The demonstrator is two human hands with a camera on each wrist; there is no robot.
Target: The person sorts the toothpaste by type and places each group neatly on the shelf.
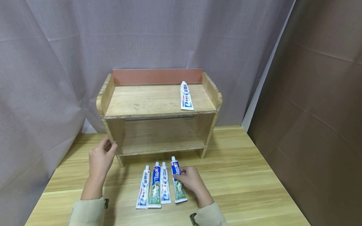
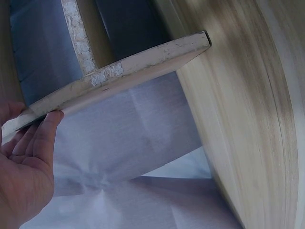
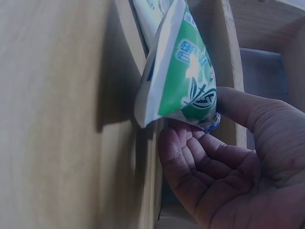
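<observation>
My left hand holds the left side panel of a small wooden shelf. In the left wrist view, thumb and fingers lie on either side of the panel's edge. With thumb and fingers, my right hand pinches a blue and green toothpaste tube, its cap pointing to the shelf. The right wrist view shows the tube tilted, its flat end toward the camera. Left of it, two white toothpaste tubes and another blue and green tube lie side by side on the table.
One white toothpaste tube lies on the upper board, toward its right end. A reddish-brown strip forms the shelf's back edge. Grey cloth hangs behind the wooden table, and a brown panel stands at the right.
</observation>
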